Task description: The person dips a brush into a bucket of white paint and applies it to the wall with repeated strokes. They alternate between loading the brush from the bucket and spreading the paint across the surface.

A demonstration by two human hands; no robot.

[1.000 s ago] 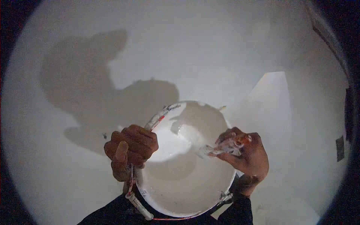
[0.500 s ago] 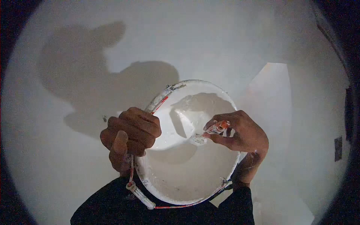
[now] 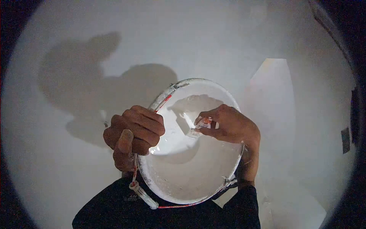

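A round bucket (image 3: 190,196) of white paint (image 3: 167,141) hangs in front of my dark-clothed body, its rim crusted with dried paint. My left hand (image 3: 133,131) is closed in a fist around the bucket's wire handle (image 3: 134,168) at the left side of the rim. Below that fist, the handle's whitened tube grip (image 3: 144,195) stays uncovered. Over the bucket's mouth, my right hand (image 3: 228,124) pinches a paint-smeared brush (image 3: 206,123) with an orange-red handle end. The brush's lower end points down at the paint, largely hidden by my fingers.
A pale wall-like surface (image 3: 213,34) fills the background, with shadows (image 3: 72,76) of head and arms on its left. A brighter angular patch (image 3: 272,87) lies to the right. A small dark rectangle (image 3: 345,140) is near the right edge.
My right hand has moved left and slightly up with the brush, further over the paint. My left hand keeps its hold on the handle; the bucket has shifted slightly upward in view.
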